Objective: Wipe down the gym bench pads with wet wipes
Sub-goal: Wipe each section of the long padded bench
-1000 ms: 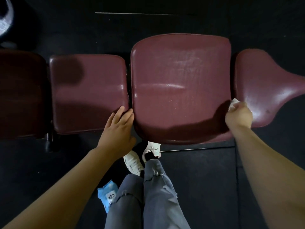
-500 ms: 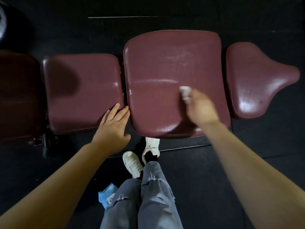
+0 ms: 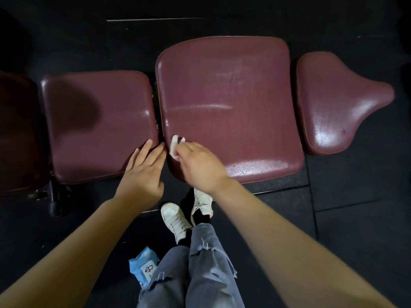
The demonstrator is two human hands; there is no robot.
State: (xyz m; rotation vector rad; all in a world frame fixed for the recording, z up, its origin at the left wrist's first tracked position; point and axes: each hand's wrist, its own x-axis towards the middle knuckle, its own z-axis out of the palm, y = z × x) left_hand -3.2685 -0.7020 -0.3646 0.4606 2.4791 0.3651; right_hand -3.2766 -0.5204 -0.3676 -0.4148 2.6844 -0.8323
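A row of maroon bench pads runs across the view. The big middle pad [image 3: 229, 103] shows wet streaks. My right hand [image 3: 199, 165] presses a white wet wipe [image 3: 175, 144] onto that pad's near left corner. My left hand [image 3: 142, 172] rests flat, fingers apart, on the near right corner of the smaller pad [image 3: 95, 123] to the left. A narrow tapered pad [image 3: 333, 103] lies at the right, glossy and wet-looking.
A blue wet-wipe pack [image 3: 143, 266] lies on the black rubber floor by my left leg. My white sneakers [image 3: 175, 221] stand just in front of the bench. A darker pad [image 3: 15, 134] sits at the far left, with bench frame metal [image 3: 53, 196] below it.
My right hand swept the wipe leftward, from the right edge of the middle pad, across its centre, to its near left corner. My left hand stayed in place.
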